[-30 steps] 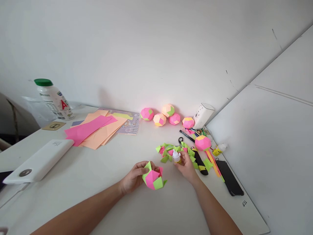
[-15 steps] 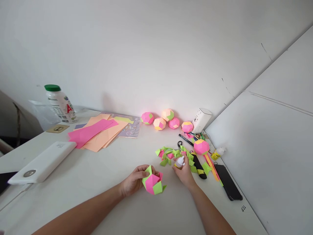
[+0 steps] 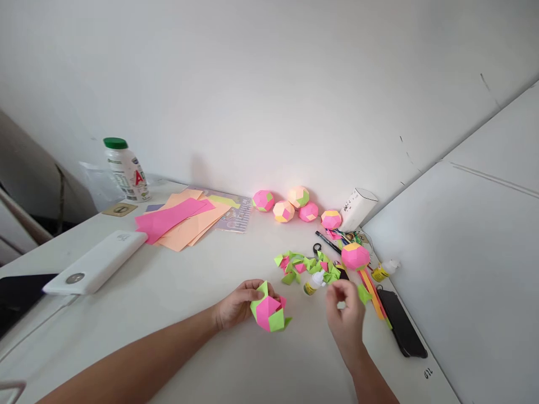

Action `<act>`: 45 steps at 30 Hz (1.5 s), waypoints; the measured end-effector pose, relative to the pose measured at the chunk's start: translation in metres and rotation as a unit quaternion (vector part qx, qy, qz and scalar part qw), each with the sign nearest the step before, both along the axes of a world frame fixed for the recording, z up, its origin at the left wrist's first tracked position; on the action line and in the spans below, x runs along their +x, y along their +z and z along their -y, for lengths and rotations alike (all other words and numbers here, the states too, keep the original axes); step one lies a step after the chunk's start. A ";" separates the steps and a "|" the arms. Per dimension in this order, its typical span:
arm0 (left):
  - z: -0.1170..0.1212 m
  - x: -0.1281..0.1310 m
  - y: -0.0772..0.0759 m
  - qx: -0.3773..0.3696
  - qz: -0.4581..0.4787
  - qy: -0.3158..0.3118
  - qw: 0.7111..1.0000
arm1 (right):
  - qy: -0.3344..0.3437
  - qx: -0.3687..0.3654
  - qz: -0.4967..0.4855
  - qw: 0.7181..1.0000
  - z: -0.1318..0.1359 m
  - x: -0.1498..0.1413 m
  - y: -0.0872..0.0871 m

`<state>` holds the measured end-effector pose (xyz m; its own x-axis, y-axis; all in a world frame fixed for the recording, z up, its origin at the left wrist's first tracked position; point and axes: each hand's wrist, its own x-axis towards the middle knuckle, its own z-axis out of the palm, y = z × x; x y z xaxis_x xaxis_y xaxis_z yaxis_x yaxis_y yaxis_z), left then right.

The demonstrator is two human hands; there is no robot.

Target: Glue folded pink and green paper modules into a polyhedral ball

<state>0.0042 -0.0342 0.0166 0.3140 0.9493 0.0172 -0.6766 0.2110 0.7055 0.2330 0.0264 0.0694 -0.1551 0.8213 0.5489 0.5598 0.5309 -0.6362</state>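
My left hand (image 3: 236,306) is closed around a partly built pink and green paper ball (image 3: 269,312), holding it just above the white table (image 3: 168,314). My right hand (image 3: 347,317) hovers to the right of the ball, blurred, with its fingers curled. A small glue bottle (image 3: 314,281) lies on its side on the table, apart from that hand and just left of its fingertips. Behind the bottle sits a heap of folded green and pink paper pieces (image 3: 305,264).
Several finished paper balls (image 3: 283,211) line the back wall, and one more (image 3: 356,256) rests on coloured strips. Nearby are a white box (image 3: 356,209), a second glue bottle (image 3: 385,270), a black phone (image 3: 402,322), paper sheets (image 3: 185,219), a white power bank (image 3: 96,261) and a green-capped bottle (image 3: 126,170).
My right hand held the glue bottle upright; now the bottle lies on the table and the hand has moved right and towards me. The left hand kept hold of the paper ball.
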 end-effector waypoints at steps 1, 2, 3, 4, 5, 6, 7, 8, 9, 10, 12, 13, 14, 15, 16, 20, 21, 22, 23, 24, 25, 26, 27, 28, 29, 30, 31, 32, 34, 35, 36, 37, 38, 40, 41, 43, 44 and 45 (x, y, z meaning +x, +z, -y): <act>0.000 0.000 0.000 0.000 -0.001 -0.002 1.000 | 0.060 -0.043 0.019 0.997 0.002 -0.004 -0.001; 0.000 0.000 0.001 0.000 -0.003 -0.003 1.000 | 0.118 -0.101 0.044 0.987 0.003 -0.008 -0.003; 0.001 0.000 0.001 0.002 -0.004 -0.004 1.000 | 0.168 -0.161 0.066 0.970 0.004 -0.012 -0.006; 0.001 0.001 0.001 0.005 -0.004 -0.005 1.000 | 0.202 -0.217 0.076 0.952 0.006 -0.016 -0.009; 0.001 0.001 0.002 0.009 -0.004 -0.004 1.000 | 0.230 -0.268 0.076 0.933 0.007 -0.018 -0.013; 0.002 0.001 0.002 0.012 -0.004 -0.005 1.000 | 0.250 -0.310 0.068 0.915 0.009 -0.021 -0.018; 0.002 0.001 0.002 0.014 -0.003 -0.008 1.000 | 0.263 -0.342 0.056 0.900 0.011 -0.023 -0.022; 0.003 0.002 0.003 0.016 -0.004 -0.011 1.000 | 0.270 -0.365 0.043 0.890 0.013 -0.024 -0.026; 0.003 0.002 0.003 0.017 -0.005 -0.016 1.000 | 0.271 -0.380 0.030 0.884 0.014 -0.025 -0.031; 0.003 0.002 0.003 0.018 -0.006 -0.021 1.000 | 0.266 -0.387 0.019 0.883 0.015 -0.026 -0.035; 0.004 0.002 0.003 0.020 -0.011 -0.029 0.999 | 0.254 -0.397 -0.008 0.882 0.016 -0.028 -0.042; 0.004 0.002 0.003 0.020 -0.013 -0.030 0.999 | 0.256 -0.401 -0.028 0.879 0.016 -0.029 -0.044; 0.004 0.002 0.003 0.021 -0.015 -0.028 0.999 | 0.263 -0.404 -0.053 0.874 0.015 -0.030 -0.046; 0.004 0.002 0.003 0.021 -0.016 -0.025 0.999 | 0.274 -0.405 -0.081 0.868 0.014 -0.031 -0.047; 0.003 0.002 0.002 0.023 -0.018 -0.023 0.999 | 0.284 -0.402 -0.108 0.864 0.013 -0.031 -0.046; 0.003 0.001 0.001 0.039 -0.043 -0.034 0.998 | 0.294 -0.401 -0.185 0.848 0.012 -0.033 -0.039; 0.003 0.000 0.001 0.044 -0.054 -0.038 0.997 | 0.289 -0.405 -0.200 0.844 0.012 -0.032 -0.036; 0.004 0.000 0.002 0.048 -0.067 -0.041 0.996 | 0.283 -0.408 -0.217 0.840 0.012 -0.032 -0.034; 0.004 -0.001 0.002 0.048 -0.078 -0.044 0.995 | 0.281 -0.412 -0.233 0.835 0.011 -0.030 -0.032; 0.004 -0.001 0.002 0.045 -0.087 -0.048 0.994 | 0.284 -0.416 -0.250 0.827 0.011 -0.029 -0.031; 0.004 -0.001 0.002 0.041 -0.093 -0.052 0.993 | 0.295 -0.423 -0.266 0.815 0.010 -0.028 -0.030; 0.004 -0.001 0.003 0.035 -0.095 -0.055 0.993 | 0.314 -0.429 -0.278 0.800 0.010 -0.026 -0.029; 0.004 0.000 0.002 0.028 -0.095 -0.057 0.993 | 0.337 -0.435 -0.283 0.785 0.010 -0.025 -0.028; 0.004 0.000 0.002 0.021 -0.095 -0.054 0.994 | 0.362 -0.440 -0.281 0.772 0.009 -0.024 -0.028; 0.004 0.001 0.001 0.013 -0.095 -0.050 0.994 | 0.388 -0.444 -0.270 0.761 0.009 -0.022 -0.027; 0.004 0.001 0.001 0.005 -0.095 -0.045 0.994 | 0.410 -0.446 -0.256 0.753 0.010 -0.022 -0.027; 0.004 0.001 0.000 -0.002 -0.097 -0.043 0.994 | 0.427 -0.447 -0.240 0.748 0.010 -0.021 -0.027; 0.004 0.002 -0.001 -0.007 -0.100 -0.041 0.994 | 0.438 -0.447 -0.225 0.747 0.011 -0.021 -0.026; 0.004 0.002 -0.003 -0.012 -0.108 -0.041 0.993 | 0.439 -0.446 -0.204 0.753 0.013 -0.020 -0.027; 0.004 0.002 -0.003 -0.014 -0.109 -0.041 0.993 | 0.432 -0.442 -0.198 0.761 0.013 -0.021 -0.027; 0.004 0.002 -0.003 -0.017 -0.107 -0.038 0.993 | 0.423 -0.435 -0.196 0.770 0.014 -0.021 -0.027; 0.004 0.002 -0.003 -0.020 -0.100 -0.036 0.994 | 0.413 -0.425 -0.198 0.781 0.014 -0.021 -0.027; 0.003 0.003 -0.002 -0.020 -0.088 -0.034 0.995 | 0.404 -0.409 -0.203 0.792 0.014 -0.022 -0.026; 0.003 0.005 0.001 -0.010 -0.057 -0.029 0.998 | 0.390 -0.358 -0.221 0.819 0.014 -0.022 -0.024; 0.003 0.005 0.003 0.001 -0.043 -0.027 0.999 | 0.387 -0.329 -0.229 0.830 0.014 -0.022 -0.023; 0.003 0.007 0.006 0.023 -0.025 -0.027 0.999 | 0.388 -0.278 -0.233 0.847 0.015 -0.022 -0.020; 0.003 0.008 0.007 0.028 -0.020 -0.029 0.999 | 0.392 -0.262 -0.229 0.851 0.016 -0.022 -0.019; 0.003 0.008 0.008 0.030 -0.018 -0.033 0.999 | 0.399 -0.253 -0.222 0.853 0.017 -0.022 -0.018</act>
